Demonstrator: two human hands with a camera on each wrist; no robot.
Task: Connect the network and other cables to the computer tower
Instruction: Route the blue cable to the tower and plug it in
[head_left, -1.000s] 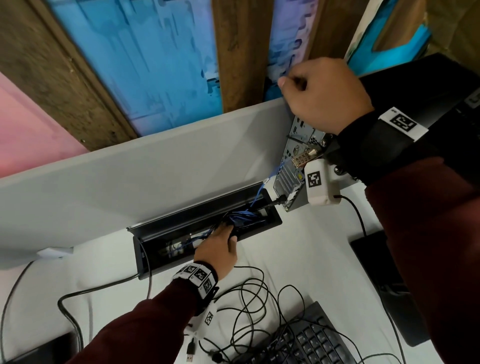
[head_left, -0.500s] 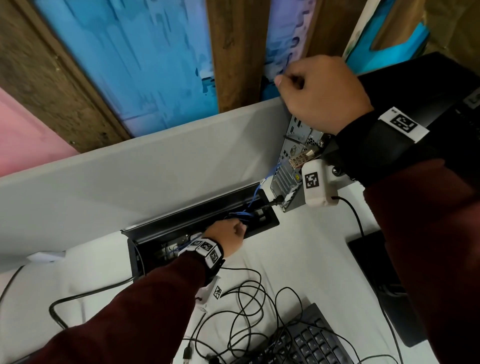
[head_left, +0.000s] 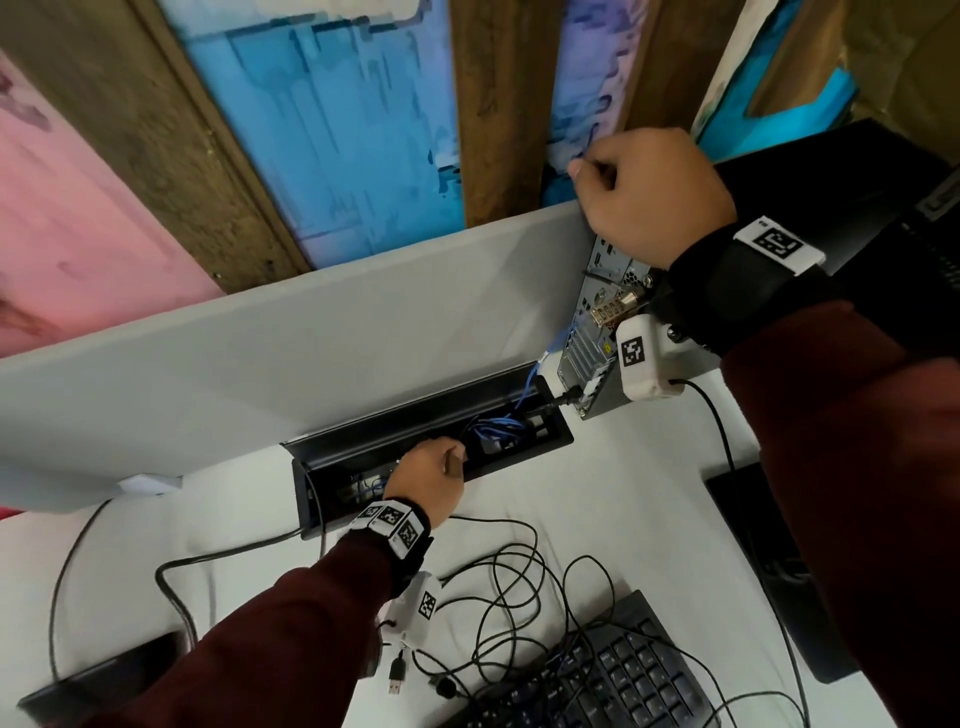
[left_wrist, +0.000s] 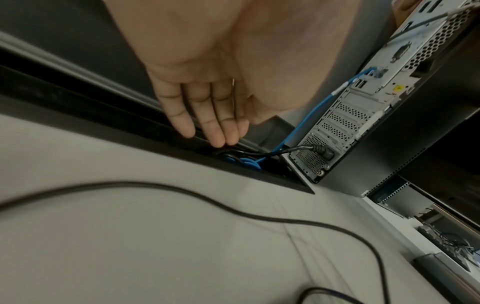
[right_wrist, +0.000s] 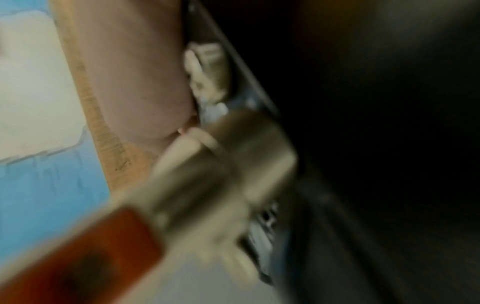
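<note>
The black computer tower (head_left: 831, 208) stands at the desk's back right, its rear panel (left_wrist: 363, 115) facing the cable tray (head_left: 498, 470). A blue network cable (left_wrist: 306, 121) runs from a coil in the tray up into a rear port. A black power cable (left_wrist: 301, 149) is plugged in low on the panel. My left hand (head_left: 431, 467) reaches into the tray, its straight fingers (left_wrist: 215, 131) touching the cables there. My right hand (head_left: 644, 192) is curled over the tower's top rear corner. The right wrist view is blurred.
A grey divider panel (head_left: 311, 338) runs behind the tray. A metal combination lock (head_left: 613, 312) hangs on the tower's rear. Loose black cables (head_left: 509, 571), a USB plug (head_left: 396, 675) and a keyboard (head_left: 597, 675) lie near the front. A dark flat slab (head_left: 769, 571) sits right.
My left hand has shifted a little within the tray, first toward the blue coil and then back left. The right hand stays on the tower's corner.
</note>
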